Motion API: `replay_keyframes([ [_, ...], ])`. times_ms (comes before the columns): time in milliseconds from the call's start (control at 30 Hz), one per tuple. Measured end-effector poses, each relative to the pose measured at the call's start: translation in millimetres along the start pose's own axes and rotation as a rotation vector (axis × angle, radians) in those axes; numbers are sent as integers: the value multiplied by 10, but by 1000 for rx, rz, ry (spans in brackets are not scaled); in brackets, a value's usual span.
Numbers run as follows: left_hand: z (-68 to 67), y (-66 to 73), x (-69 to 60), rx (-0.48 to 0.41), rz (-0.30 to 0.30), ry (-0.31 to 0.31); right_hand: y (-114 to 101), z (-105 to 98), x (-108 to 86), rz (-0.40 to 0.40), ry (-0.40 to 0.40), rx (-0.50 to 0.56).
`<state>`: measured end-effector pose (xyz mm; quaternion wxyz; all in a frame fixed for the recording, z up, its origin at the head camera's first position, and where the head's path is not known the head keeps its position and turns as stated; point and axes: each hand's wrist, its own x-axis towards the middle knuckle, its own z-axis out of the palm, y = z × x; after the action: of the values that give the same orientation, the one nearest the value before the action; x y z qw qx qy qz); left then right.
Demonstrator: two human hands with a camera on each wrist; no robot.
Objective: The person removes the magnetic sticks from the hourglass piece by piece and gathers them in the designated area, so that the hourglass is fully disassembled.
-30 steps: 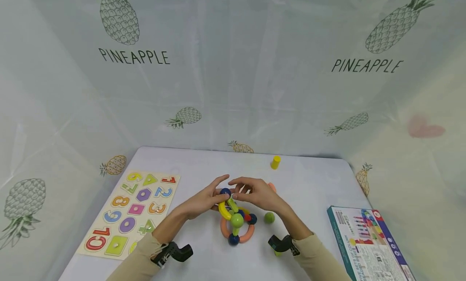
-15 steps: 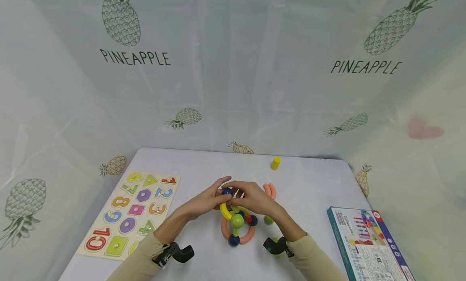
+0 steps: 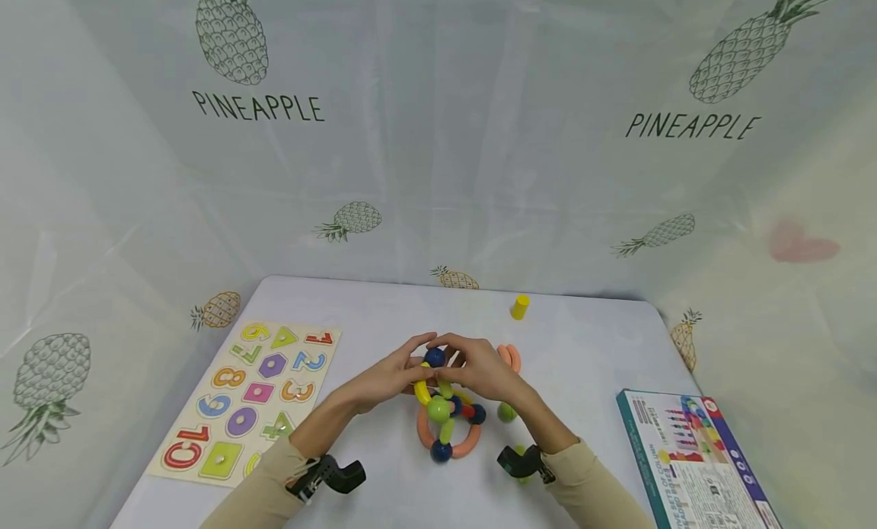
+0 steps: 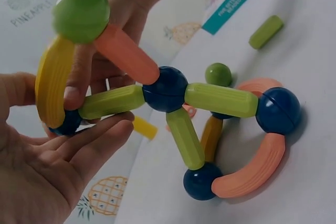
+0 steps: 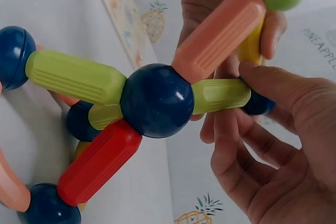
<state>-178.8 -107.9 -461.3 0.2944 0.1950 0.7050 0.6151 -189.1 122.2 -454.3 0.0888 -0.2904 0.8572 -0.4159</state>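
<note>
Left hand (image 3: pixel 392 377) and right hand (image 3: pixel 483 368) pinch top navy ball (image 3: pixel 435 357) inside desk's far edge (image 3: pixel 384 288); I'd keep green rod (image 4: pixel 113 102) square.

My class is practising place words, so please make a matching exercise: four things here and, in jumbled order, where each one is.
1 number board
2 box
3 yellow cylinder
4 red stick

A by the far edge of the table
B between two blue balls
C by the table's left edge
D by the table's right edge

Pairs: 1-C, 2-D, 3-A, 4-B
</note>
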Motion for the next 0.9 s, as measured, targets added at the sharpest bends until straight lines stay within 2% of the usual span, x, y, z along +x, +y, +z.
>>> replay_keyframes([
  [233, -6, -1, 13, -20, -23, 48, 44, 9, 0, 62, 24, 116],
  [533, -12, -14, 23, -15, -35, 68, 47, -5, -8, 83, 18, 214],
  [633, -5, -15, 21, -33, -35, 50, 54, -8, -9, 86, 20, 238],
  [800, 21, -33, 22, -70, -25, -26, 66, -9, -14, 87, 18, 264],
  [900, 36, -44, 25, -78, -11, -51, 74, -8, -17, 88, 17, 270],
])
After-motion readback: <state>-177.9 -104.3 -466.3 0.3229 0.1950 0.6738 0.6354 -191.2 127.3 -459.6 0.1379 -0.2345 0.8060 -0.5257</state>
